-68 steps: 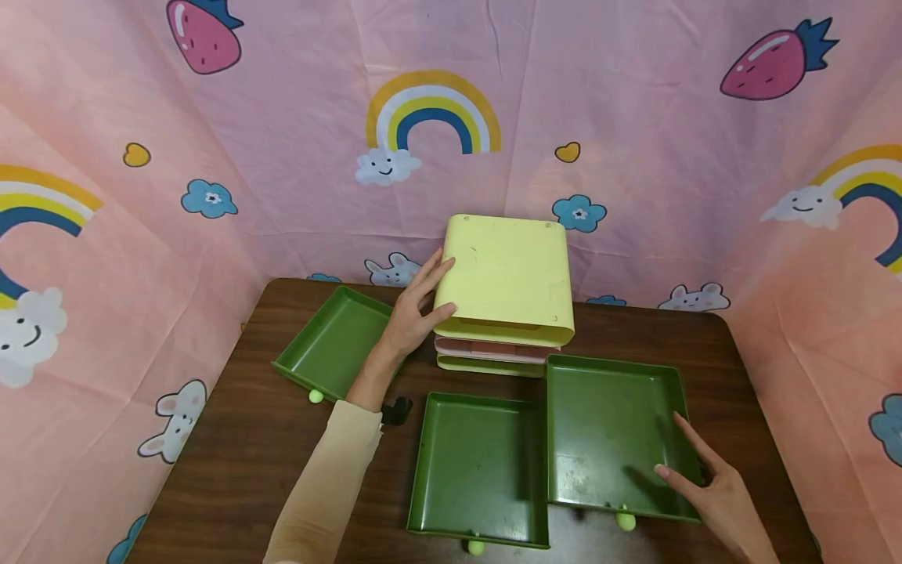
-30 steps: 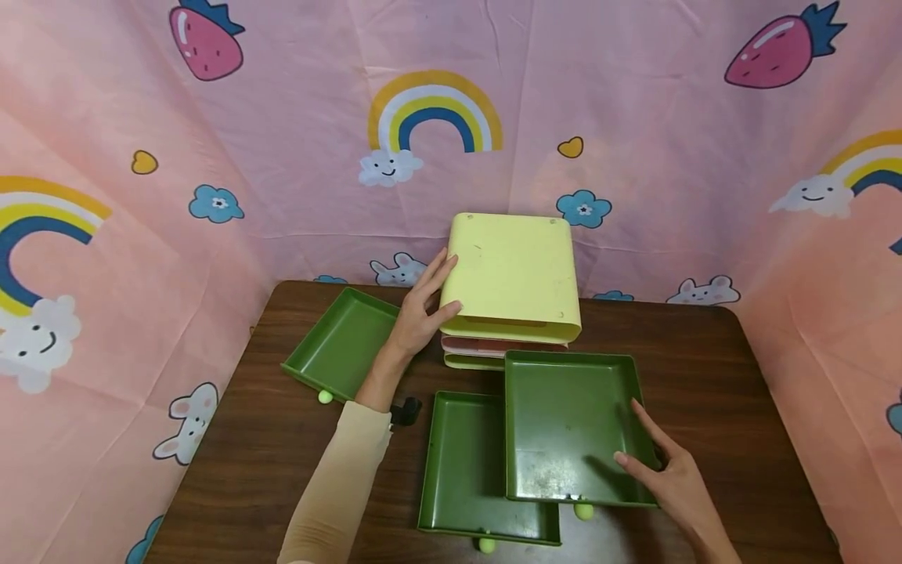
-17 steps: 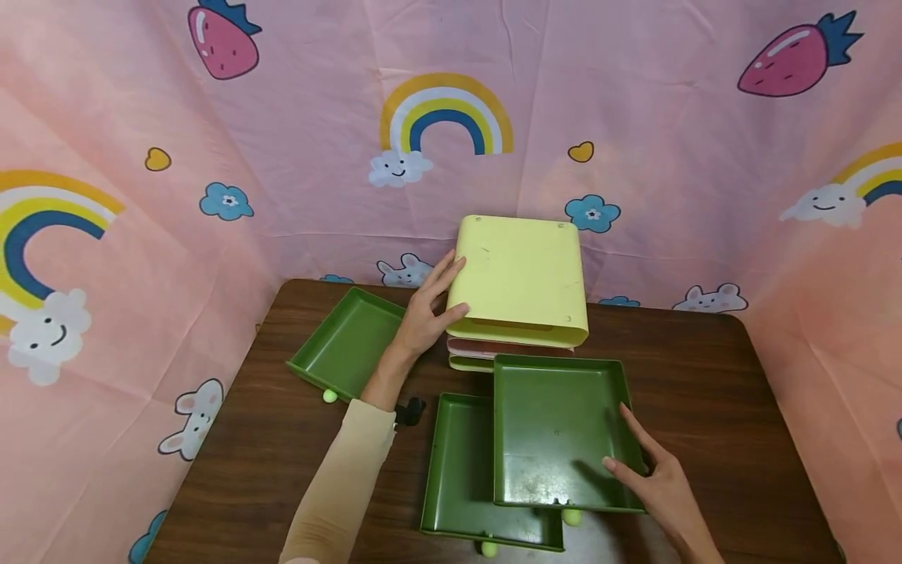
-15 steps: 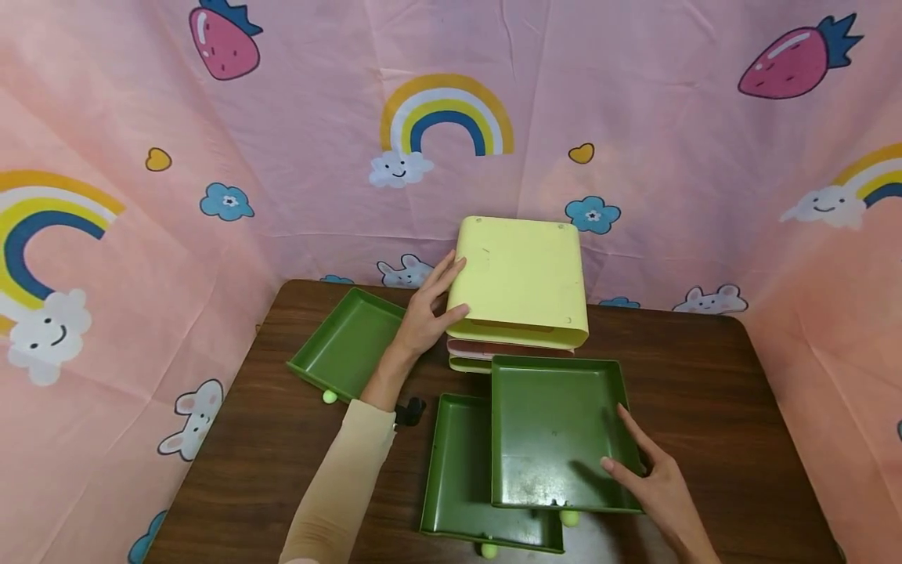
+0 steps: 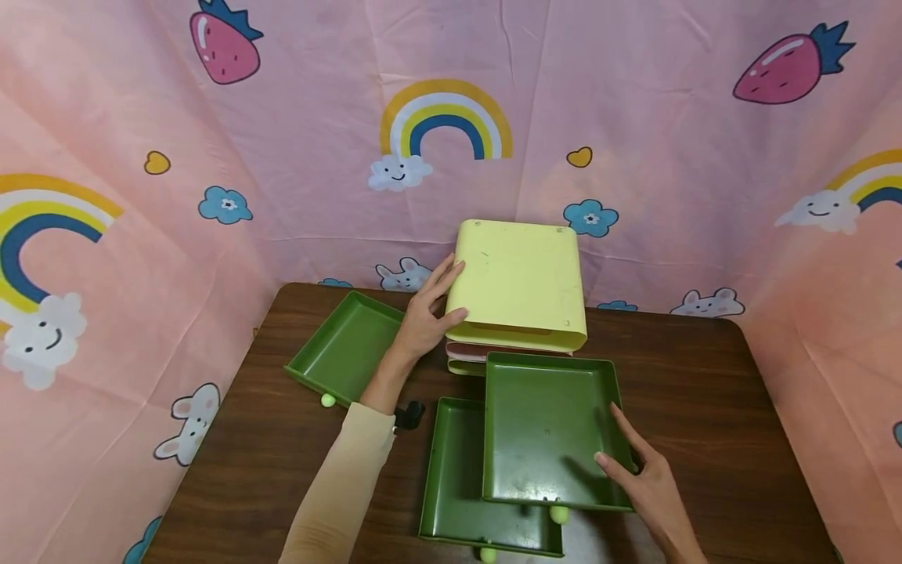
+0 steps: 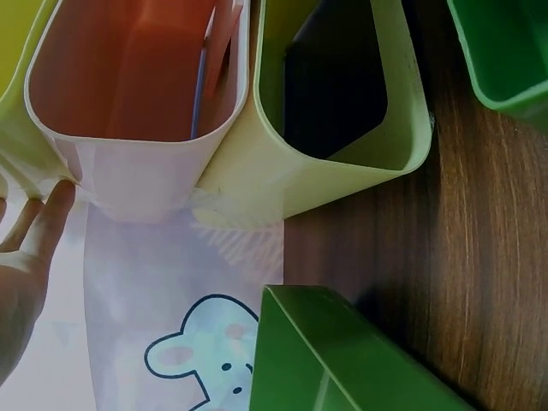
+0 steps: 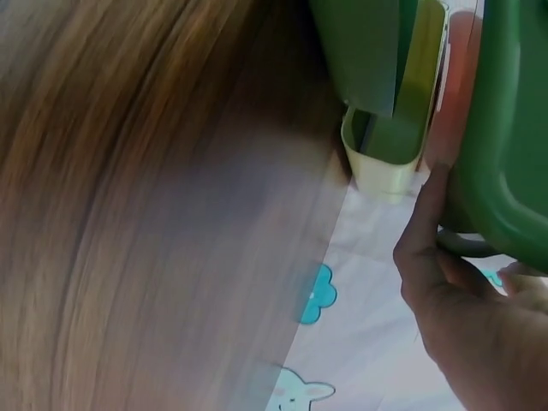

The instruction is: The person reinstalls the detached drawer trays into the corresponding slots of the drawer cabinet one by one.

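My left hand (image 5: pixel 420 317) rests with fairly straight fingers along the left side of the top pale yellow drawer shell (image 5: pixel 517 274). This shell tops a stack, above a pink shell (image 6: pixel 128 171) and a lower pale yellow shell (image 6: pixel 317 184), all with their openings towards me. My right hand (image 5: pixel 651 482) grips the right wall of a green drawer (image 5: pixel 550 431), thumb on the inner side and fingers outside. The gripped drawer is raised in front of the stack, its round light green knob (image 5: pixel 559 515) facing me. It partly covers a second green drawer (image 5: pixel 451 478) on the table.
A third green drawer (image 5: pixel 345 345) lies askew at the left rear of the brown wooden table (image 5: pixel 239 470), partly behind my left arm. Pink printed cloth (image 5: pixel 310 117) hangs close behind the stack and along both sides.
The gripped green drawer has moved left with my right hand and now overlaps the drawer on the table. My left hand has stayed at the top shell's side.
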Demonstrator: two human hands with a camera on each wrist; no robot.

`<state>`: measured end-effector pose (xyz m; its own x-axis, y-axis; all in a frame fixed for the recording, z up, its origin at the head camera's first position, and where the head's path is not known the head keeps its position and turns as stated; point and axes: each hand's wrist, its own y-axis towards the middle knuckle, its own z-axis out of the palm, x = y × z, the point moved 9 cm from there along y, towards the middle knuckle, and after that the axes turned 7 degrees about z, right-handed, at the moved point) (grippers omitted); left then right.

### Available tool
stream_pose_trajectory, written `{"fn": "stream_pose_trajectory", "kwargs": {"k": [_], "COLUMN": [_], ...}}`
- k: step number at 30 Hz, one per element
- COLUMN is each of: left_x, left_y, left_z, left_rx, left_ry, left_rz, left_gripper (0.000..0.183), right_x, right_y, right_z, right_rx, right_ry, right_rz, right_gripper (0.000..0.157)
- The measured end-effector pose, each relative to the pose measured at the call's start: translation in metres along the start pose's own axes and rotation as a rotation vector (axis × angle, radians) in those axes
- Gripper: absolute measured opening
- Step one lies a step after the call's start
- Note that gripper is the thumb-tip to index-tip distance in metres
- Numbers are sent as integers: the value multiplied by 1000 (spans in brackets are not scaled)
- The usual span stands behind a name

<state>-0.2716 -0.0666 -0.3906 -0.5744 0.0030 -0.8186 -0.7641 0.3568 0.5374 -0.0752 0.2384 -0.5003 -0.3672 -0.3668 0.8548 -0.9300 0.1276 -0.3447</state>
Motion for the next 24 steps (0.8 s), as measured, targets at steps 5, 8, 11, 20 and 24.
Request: {"fn": "stream_pose_trajectory", "kwargs": {"k": [5, 8, 11, 20, 24], "left_x": [1, 2, 2, 4, 3], "left_y": [0, -1, -2, -1, -3], "left_z": [0, 0, 1, 6, 1], "left_rx": [-7, -7, -3, -2, -21], "left_ry": [-7, -8, -14, -26, -22], "left_rz": [-7, -18, -22, -20, -24], "left_gripper": [88, 86, 84, 85, 88], "right_x": [5, 7, 8, 8, 11], "right_y": [0, 0, -1, 0, 2], "right_z": [10, 16, 20, 23, 31], "right_rx": [-16, -14, -14, -29, -16], "right_ry": [13, 33, 51, 37, 31], "right_rz": [1, 18, 22, 7, -9], "right_gripper": [73, 74, 74, 74, 75]}}
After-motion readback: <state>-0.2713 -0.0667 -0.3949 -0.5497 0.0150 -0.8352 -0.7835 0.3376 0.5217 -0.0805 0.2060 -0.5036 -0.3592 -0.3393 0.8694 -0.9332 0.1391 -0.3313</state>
